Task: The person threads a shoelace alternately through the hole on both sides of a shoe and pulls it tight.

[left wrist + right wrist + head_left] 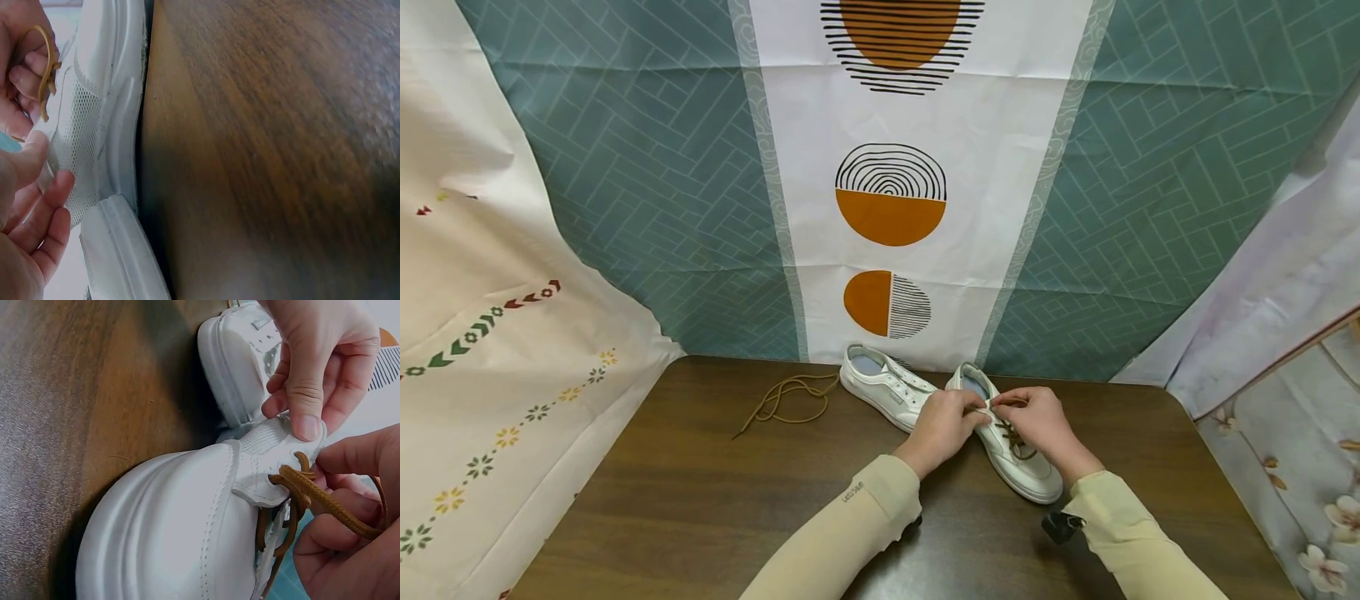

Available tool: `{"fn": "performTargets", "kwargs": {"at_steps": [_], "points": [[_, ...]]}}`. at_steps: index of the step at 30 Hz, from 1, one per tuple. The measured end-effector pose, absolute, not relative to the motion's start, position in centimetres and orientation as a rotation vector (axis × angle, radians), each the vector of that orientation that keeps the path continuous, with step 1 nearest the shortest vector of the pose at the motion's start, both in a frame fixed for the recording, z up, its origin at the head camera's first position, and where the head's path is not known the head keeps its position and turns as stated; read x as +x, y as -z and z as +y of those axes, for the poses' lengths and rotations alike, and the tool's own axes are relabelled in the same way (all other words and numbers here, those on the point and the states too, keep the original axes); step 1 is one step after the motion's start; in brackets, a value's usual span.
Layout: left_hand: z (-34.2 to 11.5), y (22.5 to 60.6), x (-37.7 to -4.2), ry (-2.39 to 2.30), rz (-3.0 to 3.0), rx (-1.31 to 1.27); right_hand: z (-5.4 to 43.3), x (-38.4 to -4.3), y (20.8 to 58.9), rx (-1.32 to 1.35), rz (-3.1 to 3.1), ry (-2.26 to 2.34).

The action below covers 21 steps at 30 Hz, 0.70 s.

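At the far left of the wooden table, we see a loose brown lace in a tangle, perhaps set there to be out of the way. Just beside it sits a white shoe, its visible eyelets bare, its front partly hidden from us by an arm and hand.

Next comes the left hand, thumb and fingers closed on the flap of a second shoe, we judge to steady the eyelets. That shoe stands upright right of centre, heel near the hanging cloth and toe toward the person, which likely gives both hands easy reach.

At the right, the right hand curls its fingers around the laced shoe's brown cord, fingertips meeting at the flap's edge, seemingly to control the end; we cannot make out the tip.
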<state>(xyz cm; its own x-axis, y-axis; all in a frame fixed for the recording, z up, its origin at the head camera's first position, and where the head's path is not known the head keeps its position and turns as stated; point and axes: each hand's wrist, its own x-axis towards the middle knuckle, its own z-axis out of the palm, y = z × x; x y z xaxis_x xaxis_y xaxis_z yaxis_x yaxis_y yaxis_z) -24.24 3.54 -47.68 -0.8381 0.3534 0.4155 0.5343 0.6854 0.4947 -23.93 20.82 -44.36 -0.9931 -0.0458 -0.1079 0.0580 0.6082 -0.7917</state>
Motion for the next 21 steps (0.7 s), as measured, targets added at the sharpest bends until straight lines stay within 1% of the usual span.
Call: {"fn": "performTargets", "kwargs": {"at_steps": [9, 14, 21], "points": [[3.61, 47.88, -24.11, 0.944, -2.574, -0.666, 21.02, -24.08, 44.68, 0.074, 2.563, 1.450], [3.64, 48.00, -24.03, 0.923, -2.529, -0.621, 21.03, -24.29, 44.91, 0.051, 2.560, 1.431], [4.02, 47.66, -23.88, 0.842, -2.608, -0.655, 21.06, -24.46, 45.04, 0.000, 2.554, 1.427]]}}
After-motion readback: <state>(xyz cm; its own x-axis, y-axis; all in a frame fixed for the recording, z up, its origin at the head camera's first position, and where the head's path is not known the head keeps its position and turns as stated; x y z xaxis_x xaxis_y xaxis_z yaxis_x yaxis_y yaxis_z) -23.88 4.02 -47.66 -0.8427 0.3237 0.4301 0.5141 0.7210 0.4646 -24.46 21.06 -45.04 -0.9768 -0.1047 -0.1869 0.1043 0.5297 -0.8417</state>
